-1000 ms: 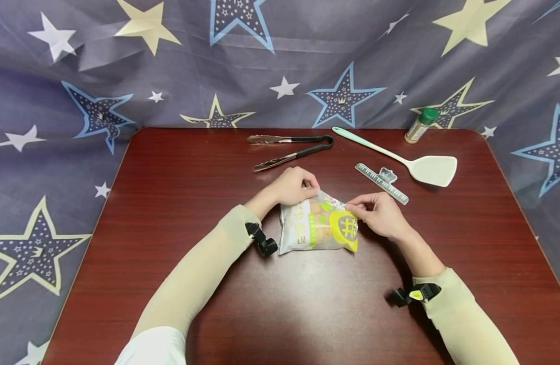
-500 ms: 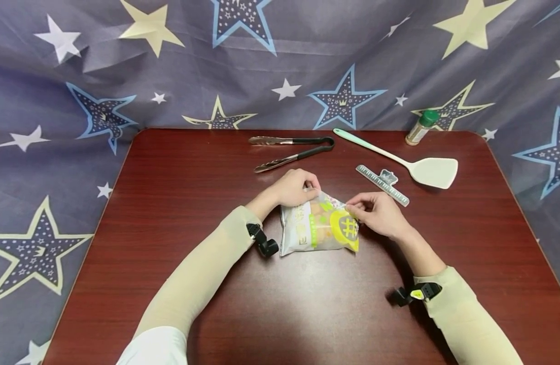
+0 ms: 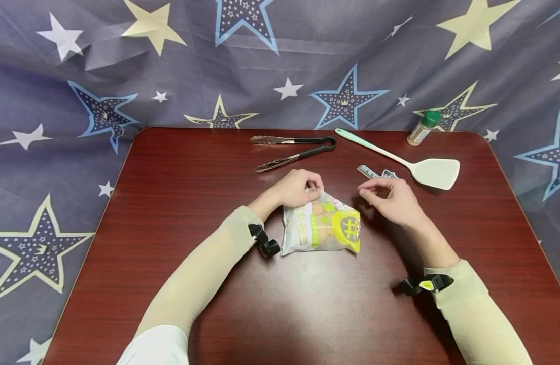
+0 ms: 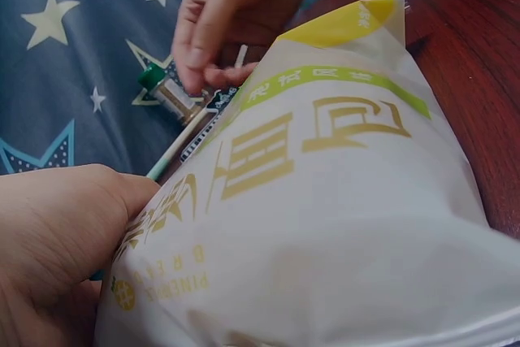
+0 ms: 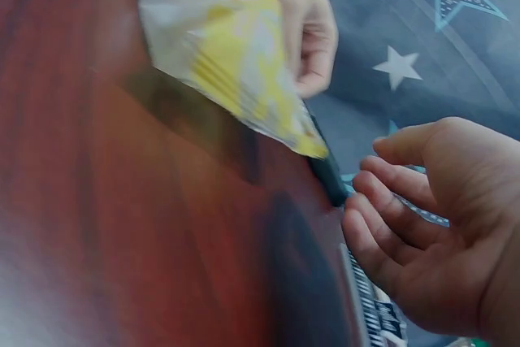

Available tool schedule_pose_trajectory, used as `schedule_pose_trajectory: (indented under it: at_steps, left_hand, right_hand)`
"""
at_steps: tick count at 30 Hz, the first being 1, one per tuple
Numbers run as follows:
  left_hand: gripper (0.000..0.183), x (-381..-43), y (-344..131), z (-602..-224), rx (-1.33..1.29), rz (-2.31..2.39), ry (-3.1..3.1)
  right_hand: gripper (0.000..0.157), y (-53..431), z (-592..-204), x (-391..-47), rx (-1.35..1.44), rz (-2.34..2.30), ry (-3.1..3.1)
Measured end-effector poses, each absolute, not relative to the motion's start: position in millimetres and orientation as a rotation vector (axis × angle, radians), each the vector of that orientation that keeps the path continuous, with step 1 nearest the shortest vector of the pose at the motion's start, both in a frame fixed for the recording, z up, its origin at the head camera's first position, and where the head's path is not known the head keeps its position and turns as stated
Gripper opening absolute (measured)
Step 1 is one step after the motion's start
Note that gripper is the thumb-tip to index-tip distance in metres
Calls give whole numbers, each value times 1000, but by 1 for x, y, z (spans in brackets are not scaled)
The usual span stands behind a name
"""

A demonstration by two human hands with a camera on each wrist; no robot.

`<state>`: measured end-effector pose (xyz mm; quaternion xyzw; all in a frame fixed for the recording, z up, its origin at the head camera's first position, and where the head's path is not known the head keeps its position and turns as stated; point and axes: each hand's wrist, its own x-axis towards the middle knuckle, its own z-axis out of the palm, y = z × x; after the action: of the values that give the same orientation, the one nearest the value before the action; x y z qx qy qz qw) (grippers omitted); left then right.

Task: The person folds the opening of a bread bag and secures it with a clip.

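The hands are apart: the left hand [image 3: 298, 188] pinches the upper edge of the bread bag [image 3: 323, 228], behind which metal tongs [image 3: 307, 141] lie on the tabletop [image 3: 179, 177]. The bag rests between both hands. The right hand [image 3: 395, 202], fingers loosely bent, hovers in front of a sealing clip [image 3: 369, 172], partly hiding it. Beyond are a spatula [image 3: 434, 173] and a green-capped seasoning jar [image 3: 423, 129].
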<state>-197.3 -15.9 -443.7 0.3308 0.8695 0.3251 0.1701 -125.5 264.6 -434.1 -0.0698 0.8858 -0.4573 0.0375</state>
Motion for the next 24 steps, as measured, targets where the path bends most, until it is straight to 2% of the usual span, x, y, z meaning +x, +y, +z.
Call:
schedule_pose_trajectory:
  at_steps: [10, 24]
  left_hand:
    - [9, -196, -15, -443, 955, 931, 2497]
    - [9, -196, -14, -441, 952, 918, 2507]
  right_hand:
    - [20, 297, -414, -142, -51, -1279, 3060]
    - [31, 323, -428, -151, -45, -982, 3135]
